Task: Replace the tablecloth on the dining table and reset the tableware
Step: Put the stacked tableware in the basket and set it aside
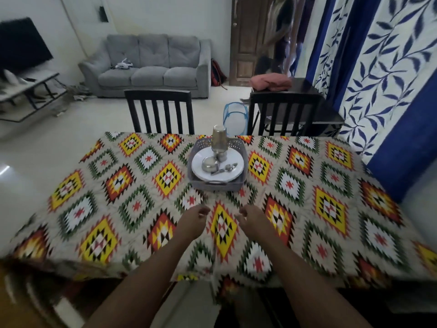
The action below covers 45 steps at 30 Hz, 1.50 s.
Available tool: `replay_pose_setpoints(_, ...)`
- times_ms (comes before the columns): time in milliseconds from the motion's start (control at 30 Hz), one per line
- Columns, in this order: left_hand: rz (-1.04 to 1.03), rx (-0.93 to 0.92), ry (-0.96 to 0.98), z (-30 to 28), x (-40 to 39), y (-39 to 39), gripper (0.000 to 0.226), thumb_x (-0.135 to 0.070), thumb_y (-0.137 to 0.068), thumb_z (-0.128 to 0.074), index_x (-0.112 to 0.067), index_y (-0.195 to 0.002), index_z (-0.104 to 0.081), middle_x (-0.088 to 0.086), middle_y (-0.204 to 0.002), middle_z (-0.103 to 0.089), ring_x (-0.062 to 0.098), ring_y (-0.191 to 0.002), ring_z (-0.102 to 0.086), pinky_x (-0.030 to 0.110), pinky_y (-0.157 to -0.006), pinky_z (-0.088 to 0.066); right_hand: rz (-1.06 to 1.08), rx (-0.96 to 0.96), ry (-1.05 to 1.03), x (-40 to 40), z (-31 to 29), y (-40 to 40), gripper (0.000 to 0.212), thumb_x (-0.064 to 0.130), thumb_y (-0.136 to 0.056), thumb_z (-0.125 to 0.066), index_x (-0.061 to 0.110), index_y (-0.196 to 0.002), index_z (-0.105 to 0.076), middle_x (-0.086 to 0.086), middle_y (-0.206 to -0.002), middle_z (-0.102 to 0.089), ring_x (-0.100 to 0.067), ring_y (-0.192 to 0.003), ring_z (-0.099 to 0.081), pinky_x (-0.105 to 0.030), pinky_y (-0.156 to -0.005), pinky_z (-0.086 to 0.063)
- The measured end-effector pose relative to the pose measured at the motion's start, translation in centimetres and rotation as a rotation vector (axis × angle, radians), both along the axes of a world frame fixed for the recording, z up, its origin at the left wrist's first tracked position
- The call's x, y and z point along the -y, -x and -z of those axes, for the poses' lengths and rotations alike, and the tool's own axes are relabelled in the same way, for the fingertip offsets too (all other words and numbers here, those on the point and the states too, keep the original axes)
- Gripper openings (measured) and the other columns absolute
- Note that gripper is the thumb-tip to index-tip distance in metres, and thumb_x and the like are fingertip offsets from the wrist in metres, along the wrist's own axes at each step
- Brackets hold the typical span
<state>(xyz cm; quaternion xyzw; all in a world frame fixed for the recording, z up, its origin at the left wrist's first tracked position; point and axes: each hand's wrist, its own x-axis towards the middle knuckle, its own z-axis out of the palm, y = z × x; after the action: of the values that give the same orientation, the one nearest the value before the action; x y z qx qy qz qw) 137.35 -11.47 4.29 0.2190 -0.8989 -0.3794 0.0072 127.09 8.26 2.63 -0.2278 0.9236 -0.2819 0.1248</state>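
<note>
Patterned tablecloth (pixel 132 185) covers table. Grey tray (pixel 216 184) at 12 o'clock from hands, near far edge; holds white plate (pixel 233 174), steel bowl (pixel 209 165), spoons (pixel 224 169), upturned steel cup (pixel 219 139). Left hand (pixel 192 221) and right hand (pixel 254 217) side by side over cloth, apart, fingers loosely curled, nothing held. Two chairs (pixel 159 110) at far side.

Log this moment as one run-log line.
cloth: spread on table | tray: far centre, holds plate, bowl, cups, spoons | left hand: empty | right hand: empty, over cloth
</note>
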Motion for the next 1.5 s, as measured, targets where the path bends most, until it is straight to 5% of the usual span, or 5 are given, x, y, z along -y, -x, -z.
replay_pose_setpoints(333, 0.079, -0.053, -0.070, -3.2, -0.3, -11.2, 0.025, -0.015, -0.097, -0.057, -0.020, -0.120, -0.066, -0.002, -0.120, -0.069, 0.012, -0.103, -0.064, 0.033, -0.090, -0.055, 0.056, -0.052, -0.041, 1.1, -2.8, -12.6, 0.032, 0.039, -0.099, -0.054, 0.012, -0.116, -0.061, -0.007, -0.114, -0.059, -0.025, -0.106, -0.057, -0.035, -0.086, -0.045)
replay_pose_setpoints(633, 0.174, -0.088, -0.039, -6.3, 13.6, -19.6, 0.023, -0.025, -0.096, -0.058, -0.027, -0.115, -0.069, -0.014, -0.112, -0.067, 0.008, -0.103, -0.063, 0.033, -0.088, -0.055, 0.165, -0.084, -0.006, 13.6, -4.6, -20.7, 0.029, 0.037, -0.096, -0.056, 0.013, -0.111, -0.062, -0.006, -0.112, -0.058, -0.024, -0.104, -0.055, -0.036, -0.087, -0.046)
replay_pose_setpoints(733, 0.242, -0.056, 0.006, -6.8, 19.7, -22.0, 0.021, -0.025, -0.097, -0.057, -0.026, -0.115, -0.069, -0.012, -0.113, -0.063, 0.012, -0.106, -0.060, 0.032, -0.089, -0.051, 0.246, -0.096, 0.033, 19.9, -5.1, -25.1, 0.020, 0.031, -0.094, -0.054, 0.015, -0.083, -0.055, -0.008, -0.092, -0.052, -0.025, -0.082, -0.052, -0.043, -0.072, -0.044)
replay_pose_setpoints(900, 0.331, -0.021, 0.070, -6.6, 27.9, -25.3, 0.024, -0.027, -0.097, -0.058, -0.024, -0.119, -0.067, -0.007, -0.117, -0.065, 0.014, -0.105, -0.062, 0.030, -0.081, -0.053, 0.308, -0.093, -0.049, 28.2, -4.8, -29.9, 0.031, 0.036, -0.099, -0.050, 0.012, -0.117, -0.059, -0.011, -0.120, -0.056, -0.029, -0.109, -0.058, -0.037, -0.089, -0.048)
replay_pose_setpoints(1500, 0.729, 0.072, 0.164, -4.7, 51.3, -16.8, 0.029, -0.029, -0.099, -0.058, -0.024, -0.127, -0.062, -0.008, -0.125, -0.063, 0.015, -0.105, -0.063, 0.031, -0.082, -0.053, 0.691, 0.017, -0.053, 49.7, -0.1, -24.3, 0.014, 0.027, -0.097, -0.051, 0.016, -0.101, -0.058, -0.006, -0.106, -0.055, -0.021, -0.087, -0.054, -0.033, -0.070, -0.045)
